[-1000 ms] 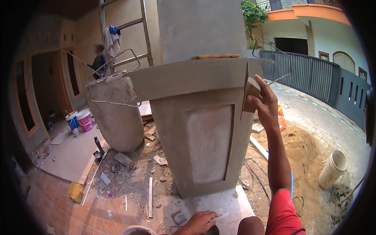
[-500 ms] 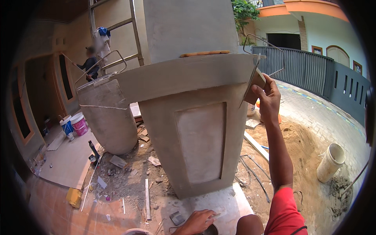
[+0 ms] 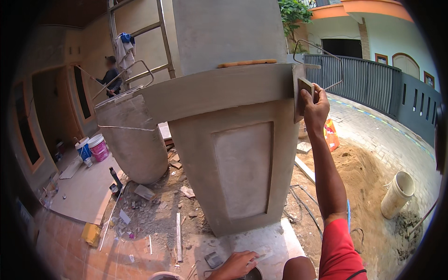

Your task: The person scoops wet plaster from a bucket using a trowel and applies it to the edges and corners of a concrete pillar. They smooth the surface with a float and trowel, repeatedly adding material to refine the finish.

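A grey plastered pillar point(image 3: 242, 172) with a recessed panel and a thick projecting band point(image 3: 224, 91) stands before me. At the band's right end, my right hand point(image 3: 316, 108) is closed on a flat rectangular pad point(image 3: 305, 88), its fingers behind and thumb in front. The pad lies close against the band's side face. Low in the view, my left hand point(image 3: 240, 265) has its fingers curled beside the dark round mouth of a container point(image 3: 254, 274); what it grips, if anything, cannot be made out. A grey block point(image 3: 213, 260) lies left of that hand. A long wooden piece point(image 3: 247, 63) rests on the band's top.
A rounded plastered form point(image 3: 133, 140) adjoins on the left, with a ladder point(image 3: 165, 39) and another person point(image 3: 111, 77) behind. Rubble point(image 3: 158, 205) and a yellow container point(image 3: 91, 234) lie at lower left. A sand heap point(image 3: 359, 182) and white bucket point(image 3: 397, 195) stand right.
My right hand has moved slightly left with the pad, which has turned from tilted to more upright against the band's side. The view has shifted slightly. My left hand stays low.
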